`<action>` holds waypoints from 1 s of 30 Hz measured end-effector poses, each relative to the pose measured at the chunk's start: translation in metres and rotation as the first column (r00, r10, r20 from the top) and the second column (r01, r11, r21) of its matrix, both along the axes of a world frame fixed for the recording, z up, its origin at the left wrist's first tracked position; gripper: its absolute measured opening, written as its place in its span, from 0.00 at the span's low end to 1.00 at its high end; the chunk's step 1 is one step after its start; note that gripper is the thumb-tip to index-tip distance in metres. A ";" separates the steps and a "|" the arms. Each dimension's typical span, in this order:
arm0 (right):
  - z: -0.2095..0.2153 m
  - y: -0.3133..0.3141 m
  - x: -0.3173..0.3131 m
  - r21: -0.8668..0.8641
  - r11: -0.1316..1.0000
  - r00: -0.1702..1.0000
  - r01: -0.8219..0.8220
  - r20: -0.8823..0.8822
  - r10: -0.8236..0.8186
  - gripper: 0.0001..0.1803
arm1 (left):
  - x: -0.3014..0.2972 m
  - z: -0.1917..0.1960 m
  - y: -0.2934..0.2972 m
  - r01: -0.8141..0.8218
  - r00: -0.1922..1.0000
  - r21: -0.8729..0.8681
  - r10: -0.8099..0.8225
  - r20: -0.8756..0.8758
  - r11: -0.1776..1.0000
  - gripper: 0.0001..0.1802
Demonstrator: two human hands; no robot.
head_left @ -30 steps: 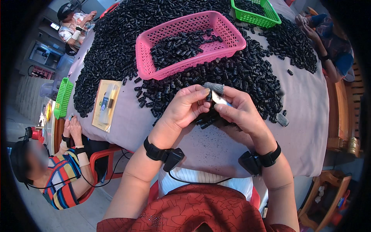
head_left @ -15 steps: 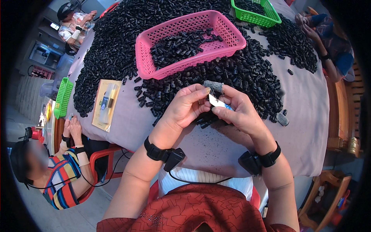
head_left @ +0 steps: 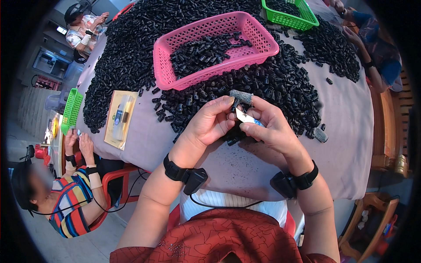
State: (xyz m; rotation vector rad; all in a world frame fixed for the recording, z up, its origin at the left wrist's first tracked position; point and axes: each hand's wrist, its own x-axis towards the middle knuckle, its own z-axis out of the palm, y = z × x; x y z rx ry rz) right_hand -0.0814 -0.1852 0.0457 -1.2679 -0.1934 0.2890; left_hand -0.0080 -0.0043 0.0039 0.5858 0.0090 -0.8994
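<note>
My left hand (head_left: 210,122) is closed, pinching a small black cylindrical part (head_left: 235,104) between thumb and fingers. In my right hand (head_left: 277,128) is a short, pale blade (head_left: 244,116) with blue on its lower end, its pointed end against or very close to the part. A grey knitted finger sleeve (head_left: 241,97) covers my right index finger, reaching across to the left thumb tip. Beneath and beyond both hands spreads a heap of similar black parts (head_left: 280,94). My fingers partly hide the held part.
A pink basket (head_left: 215,72) of black parts stands on the heap. Farther off is a green basket (head_left: 293,21). At left lie a yellow envelope with a clear plastic case (head_left: 123,117). Another grey sleeve (head_left: 320,135) rests at right. Other people sit around the cloth-covered table (head_left: 344,144).
The black part now shows between my left fingers beside the blade, and both hands have shifted only slightly. At left, a seated person's hands have moved apart; the person at far right raised a hand.
</note>
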 end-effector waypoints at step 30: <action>-0.001 0.005 0.000 -0.005 1.000 1.000 0.014 0.016 -0.014 0.26 | 0.002 -0.013 0.003 0.020 0.999 -0.048 -0.021 -0.034 0.999 0.10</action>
